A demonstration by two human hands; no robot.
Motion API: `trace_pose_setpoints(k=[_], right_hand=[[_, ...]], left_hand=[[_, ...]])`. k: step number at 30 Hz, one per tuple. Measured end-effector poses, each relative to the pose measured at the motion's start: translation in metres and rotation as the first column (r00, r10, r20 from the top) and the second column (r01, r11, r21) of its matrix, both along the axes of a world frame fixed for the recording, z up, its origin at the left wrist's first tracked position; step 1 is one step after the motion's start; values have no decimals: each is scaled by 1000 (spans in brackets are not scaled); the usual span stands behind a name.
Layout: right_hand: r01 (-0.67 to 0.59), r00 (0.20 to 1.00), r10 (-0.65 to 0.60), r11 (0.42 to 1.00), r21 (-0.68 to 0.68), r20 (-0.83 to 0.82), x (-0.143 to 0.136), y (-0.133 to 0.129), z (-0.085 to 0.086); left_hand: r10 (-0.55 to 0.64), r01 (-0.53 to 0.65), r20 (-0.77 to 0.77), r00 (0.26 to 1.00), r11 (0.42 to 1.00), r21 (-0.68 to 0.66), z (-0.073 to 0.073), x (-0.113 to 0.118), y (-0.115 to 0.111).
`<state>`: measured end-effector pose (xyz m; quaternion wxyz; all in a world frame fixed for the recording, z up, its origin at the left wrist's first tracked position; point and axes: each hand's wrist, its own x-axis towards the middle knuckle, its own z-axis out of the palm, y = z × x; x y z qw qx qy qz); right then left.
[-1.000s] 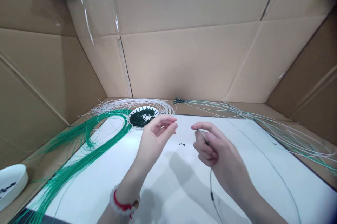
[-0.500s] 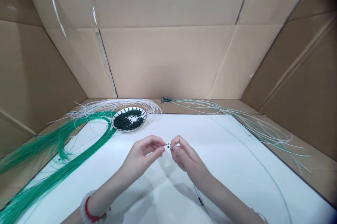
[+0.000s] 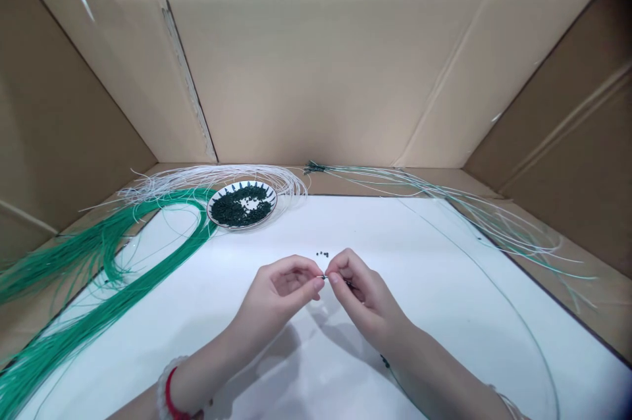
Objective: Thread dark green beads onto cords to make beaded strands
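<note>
My left hand is closed in a pinch, thumb against index finger, on a tiny dark bead. Opposite it, almost fingertip to fingertip, my right hand pinches a thin cord, whose pale tip shows at the bead. Whether the tip is through the bead is too small to tell. Below my right wrist the cord runs down towards me, with a few dark green beads on it. Several loose beads lie on the white board just beyond my fingertips.
A patterned plate of dark green beads stands at the back left of the white board. Bundles of green strands and white cords lie around it. Beaded cords stretch along the back right. Cardboard walls enclose the board.
My view has tilted down a little. Both hands have come closer together, fingertips nearly meeting, and the loose beads now show beyond them instead of between them.
</note>
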<state>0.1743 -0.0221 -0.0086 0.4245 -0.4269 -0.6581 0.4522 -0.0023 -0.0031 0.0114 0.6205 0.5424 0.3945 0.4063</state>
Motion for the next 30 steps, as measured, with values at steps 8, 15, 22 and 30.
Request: trace_pose_setpoints(k=[8,15,22,30], right_hand=[[46,998,-47,999,29,40,1,-1,-4],[21,999,-21,1000,-5,44,-2,1,-4],[27,999,-26,999,-37,32,-3,2,-2],[140,989,-144,983,-122,-20,0,8,-2]], left_hand=[[12,-12,-34,999,1000,9,-4,0,1],[-54,53,-70,996,998,-19,-7,0,2],[-70,70,-77,995,998,-3,-6,-2,6],[-29,31,-104,994,999,16,0,-7,11]])
